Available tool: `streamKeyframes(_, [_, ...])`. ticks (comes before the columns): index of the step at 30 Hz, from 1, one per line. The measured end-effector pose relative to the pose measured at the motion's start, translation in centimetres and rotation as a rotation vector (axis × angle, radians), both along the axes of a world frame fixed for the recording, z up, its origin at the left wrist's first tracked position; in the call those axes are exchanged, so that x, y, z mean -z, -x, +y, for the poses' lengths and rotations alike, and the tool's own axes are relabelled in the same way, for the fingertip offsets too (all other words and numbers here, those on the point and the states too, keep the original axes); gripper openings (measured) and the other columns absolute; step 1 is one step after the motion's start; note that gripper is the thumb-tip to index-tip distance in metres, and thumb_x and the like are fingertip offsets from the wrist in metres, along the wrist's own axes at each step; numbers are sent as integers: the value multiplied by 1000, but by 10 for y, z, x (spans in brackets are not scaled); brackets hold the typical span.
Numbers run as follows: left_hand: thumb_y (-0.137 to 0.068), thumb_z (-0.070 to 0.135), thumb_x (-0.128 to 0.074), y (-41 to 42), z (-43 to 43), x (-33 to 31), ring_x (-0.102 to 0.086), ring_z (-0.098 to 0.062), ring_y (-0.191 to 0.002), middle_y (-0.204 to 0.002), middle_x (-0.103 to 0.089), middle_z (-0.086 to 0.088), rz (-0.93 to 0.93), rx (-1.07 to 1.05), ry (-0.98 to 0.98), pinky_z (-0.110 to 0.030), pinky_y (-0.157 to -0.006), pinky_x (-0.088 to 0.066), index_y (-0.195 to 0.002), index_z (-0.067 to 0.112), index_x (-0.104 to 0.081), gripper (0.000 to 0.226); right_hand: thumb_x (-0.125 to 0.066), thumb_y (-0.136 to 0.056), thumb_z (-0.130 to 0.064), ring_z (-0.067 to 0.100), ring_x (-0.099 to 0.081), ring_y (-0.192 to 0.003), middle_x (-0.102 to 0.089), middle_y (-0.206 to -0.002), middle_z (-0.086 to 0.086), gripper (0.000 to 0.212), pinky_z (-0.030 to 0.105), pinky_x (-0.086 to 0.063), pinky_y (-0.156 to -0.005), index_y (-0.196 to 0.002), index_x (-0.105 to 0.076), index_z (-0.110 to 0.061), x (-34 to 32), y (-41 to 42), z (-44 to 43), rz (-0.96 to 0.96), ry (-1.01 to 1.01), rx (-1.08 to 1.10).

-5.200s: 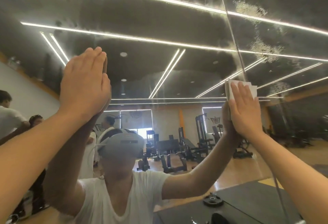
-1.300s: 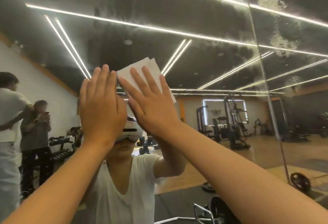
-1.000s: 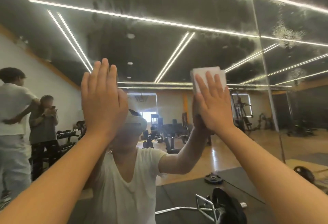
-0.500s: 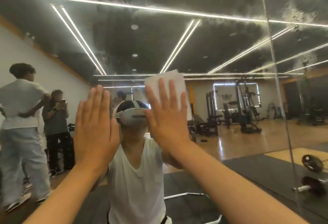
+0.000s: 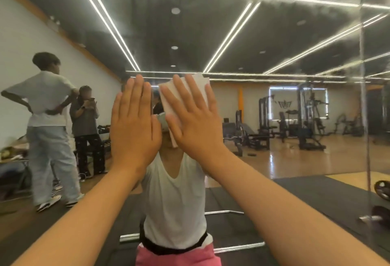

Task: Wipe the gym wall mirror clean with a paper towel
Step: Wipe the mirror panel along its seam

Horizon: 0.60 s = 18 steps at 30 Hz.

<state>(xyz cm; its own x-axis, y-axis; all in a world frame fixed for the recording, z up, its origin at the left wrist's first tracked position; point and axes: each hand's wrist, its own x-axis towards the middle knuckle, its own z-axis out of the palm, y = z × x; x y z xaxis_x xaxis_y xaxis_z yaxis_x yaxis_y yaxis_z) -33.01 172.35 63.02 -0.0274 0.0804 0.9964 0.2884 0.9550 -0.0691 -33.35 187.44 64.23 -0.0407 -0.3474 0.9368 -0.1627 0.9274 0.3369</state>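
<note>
right hand [image 5: 194, 118] flat, fingers straight and slightly spread, pressing the paper towel [image 5: 201, 85] onto the mirror [image 5: 274, 33]. left hand [image 5: 135, 122] just left of the towel, fingers straight and together, palm toward the glass; contact can't tell. reflected: two bystanders [image 5: 48, 118] well left of the towel, gym machines [image 5: 306, 122] well right of it. mirror seam [image 5: 363, 76] further right of the towel.

2 ppl [image 5: 47, 99] left, wt machines [image 5: 306, 122] right
</note>
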Motion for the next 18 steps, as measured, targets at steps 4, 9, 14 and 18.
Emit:
streamKeyframes(4, [-96,19,-33,0,0,1,-10,-26,-153,-165,-16,-15,11,-1,5,-33,-124,4,-156,3,-17,65,-27,-103,-48,26,-12,-154,-21,-165,6,59,52,-6,-124,-156,-31,-25,19,0,-12,4,102,-17])
streamKeyframes(9, [-97,21,-31,-4,-1,1,-8,-25,-154,-166,-13,-13,-18,11,11,-33,-125,4,-157,4,-17,64,-33,-102,-46,26,-11,-154,-19,-166,6,58,51,-8,-124,-157,-29,-27,32,-1,12,-12,33,-18])
streamKeyframes(14, [-93,17,-32,-12,11,2,-3,-25,-154,-166,-8,-14,-46,6,-46,-31,-123,10,-158,2,-13,69,-41,-102,-44,25,-10,-154,-19,-166,4,58,52,-11,-123,-156,-31,-27,40,-3,68,-31,27,-14])
streamKeyframes(18, [-91,16,-32,-24,51,14,-6,-27,-154,-166,-8,-15,-46,69,93,-38,-125,4,-157,1,-12,71,-47,-101,-43,25,-16,-153,-26,-164,5,58,52,-14,-123,-154,-36,-25,43,-3,101,-5,33,-6])
